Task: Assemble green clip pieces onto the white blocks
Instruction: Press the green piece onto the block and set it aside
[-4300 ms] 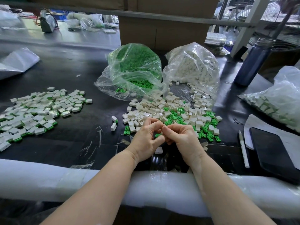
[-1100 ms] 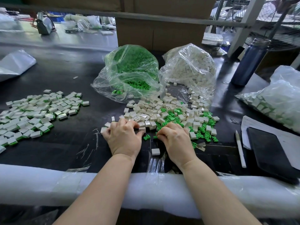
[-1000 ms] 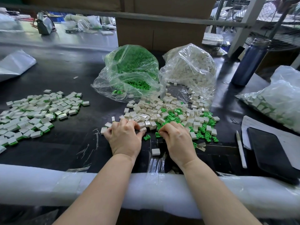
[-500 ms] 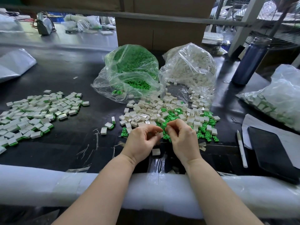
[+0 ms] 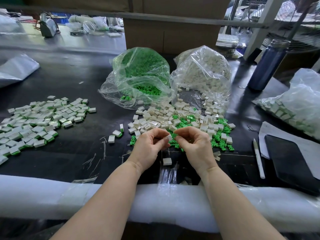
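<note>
Moved: both hands are lifting off the worktable (image 5: 72, 153), meeting above its near edge.
Left hand (image 5: 149, 146): pinching a white block (image 5: 169, 137), steadying it.
Right hand (image 5: 194, 142): pinching a green clip (image 5: 173, 135), aligning it for insertion.

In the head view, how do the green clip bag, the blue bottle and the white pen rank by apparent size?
1. green clip bag
2. blue bottle
3. white pen
The pen lies nearer the camera, yet looks smallest.
</note>
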`<control>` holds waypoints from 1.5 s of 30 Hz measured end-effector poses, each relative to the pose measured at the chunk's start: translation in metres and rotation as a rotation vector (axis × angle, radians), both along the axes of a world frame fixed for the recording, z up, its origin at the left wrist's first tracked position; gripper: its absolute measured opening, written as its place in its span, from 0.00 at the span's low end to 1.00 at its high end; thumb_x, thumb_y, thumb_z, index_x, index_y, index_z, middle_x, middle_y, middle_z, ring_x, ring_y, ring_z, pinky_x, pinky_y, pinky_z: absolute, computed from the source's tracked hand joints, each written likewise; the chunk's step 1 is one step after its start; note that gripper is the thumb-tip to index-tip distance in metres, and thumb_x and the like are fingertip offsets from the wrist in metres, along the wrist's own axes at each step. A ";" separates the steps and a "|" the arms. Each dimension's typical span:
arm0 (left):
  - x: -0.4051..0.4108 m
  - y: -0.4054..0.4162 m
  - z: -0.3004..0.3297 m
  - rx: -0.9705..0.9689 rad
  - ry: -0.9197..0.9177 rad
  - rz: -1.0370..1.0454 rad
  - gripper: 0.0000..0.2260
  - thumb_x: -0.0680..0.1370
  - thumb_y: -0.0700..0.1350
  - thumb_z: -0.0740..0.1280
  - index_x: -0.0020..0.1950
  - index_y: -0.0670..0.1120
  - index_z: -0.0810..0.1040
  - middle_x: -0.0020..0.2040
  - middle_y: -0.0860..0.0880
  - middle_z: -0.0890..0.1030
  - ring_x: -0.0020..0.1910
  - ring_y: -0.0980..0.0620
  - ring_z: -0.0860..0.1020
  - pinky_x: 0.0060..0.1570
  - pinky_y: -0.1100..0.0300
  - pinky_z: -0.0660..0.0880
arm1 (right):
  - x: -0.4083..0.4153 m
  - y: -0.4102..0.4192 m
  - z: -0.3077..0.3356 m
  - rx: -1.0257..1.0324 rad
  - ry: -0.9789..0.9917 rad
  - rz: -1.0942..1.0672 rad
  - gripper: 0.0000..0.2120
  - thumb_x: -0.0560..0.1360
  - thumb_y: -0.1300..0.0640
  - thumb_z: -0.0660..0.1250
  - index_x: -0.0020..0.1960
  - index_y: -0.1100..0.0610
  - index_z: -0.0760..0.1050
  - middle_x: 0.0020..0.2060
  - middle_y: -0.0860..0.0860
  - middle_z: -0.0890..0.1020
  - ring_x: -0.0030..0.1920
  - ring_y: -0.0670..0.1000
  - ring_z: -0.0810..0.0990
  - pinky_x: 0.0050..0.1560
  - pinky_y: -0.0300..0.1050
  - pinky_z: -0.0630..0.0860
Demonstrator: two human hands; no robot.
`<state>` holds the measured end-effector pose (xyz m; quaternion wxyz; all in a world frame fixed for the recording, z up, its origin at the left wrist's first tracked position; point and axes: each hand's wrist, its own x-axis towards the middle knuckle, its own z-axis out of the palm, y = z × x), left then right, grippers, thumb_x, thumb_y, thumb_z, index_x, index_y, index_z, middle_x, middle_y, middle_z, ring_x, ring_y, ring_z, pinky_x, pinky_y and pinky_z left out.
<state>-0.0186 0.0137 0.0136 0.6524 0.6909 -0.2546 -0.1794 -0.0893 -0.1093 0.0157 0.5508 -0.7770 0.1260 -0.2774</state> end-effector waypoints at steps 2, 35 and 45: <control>0.000 0.000 0.000 0.006 -0.007 -0.019 0.04 0.76 0.36 0.66 0.50 0.40 0.77 0.41 0.47 0.80 0.36 0.60 0.80 0.40 0.70 0.76 | 0.000 -0.001 -0.001 -0.011 0.000 -0.007 0.10 0.71 0.69 0.70 0.41 0.53 0.79 0.36 0.47 0.82 0.37 0.41 0.79 0.42 0.32 0.76; 0.005 0.001 -0.008 -0.145 0.098 0.020 0.05 0.74 0.35 0.67 0.45 0.45 0.78 0.40 0.47 0.82 0.42 0.51 0.82 0.44 0.60 0.80 | -0.001 0.002 0.002 0.025 -0.009 -0.011 0.08 0.69 0.69 0.72 0.39 0.57 0.79 0.34 0.49 0.82 0.35 0.43 0.80 0.39 0.32 0.76; 0.004 0.001 -0.004 -0.097 0.113 0.019 0.04 0.74 0.35 0.67 0.46 0.42 0.77 0.41 0.43 0.82 0.38 0.53 0.82 0.39 0.65 0.79 | -0.001 0.003 0.002 0.034 0.023 0.038 0.08 0.69 0.68 0.72 0.37 0.57 0.79 0.33 0.51 0.82 0.34 0.44 0.79 0.39 0.34 0.76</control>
